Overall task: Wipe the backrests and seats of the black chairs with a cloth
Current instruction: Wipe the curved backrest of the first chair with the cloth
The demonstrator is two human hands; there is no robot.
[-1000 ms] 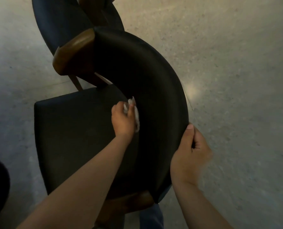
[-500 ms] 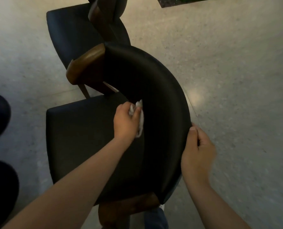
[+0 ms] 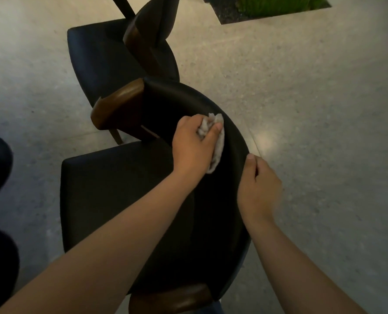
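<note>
The left hand [image 3: 191,143] has slid the cloth [image 3: 218,150] up the inside of the backrest [image 3: 220,214]. A second ago it was lower, nearer the seat [image 3: 111,189]. Now it is close to the top edge. Its fingers [image 3: 214,130] are curled tight around the bunched cloth and press it on the black cover. The right hand [image 3: 259,189] still holds the outer edge of the backrest. Its thumb is on top and its other fingers are hidden behind, so the chair stays put.

This likely means one strip of the backrest is wiped. The far end by the wooden arm [image 3: 118,105] and the seat probably still need a wipe.

The top edge is just past the cloth, so one more push could slip off it. A second black chair [image 3: 102,60] stands just beside the far end of the backrest, so there is little room there. The floor [image 3: 313,121] on the right is open, with room to step round.
</note>
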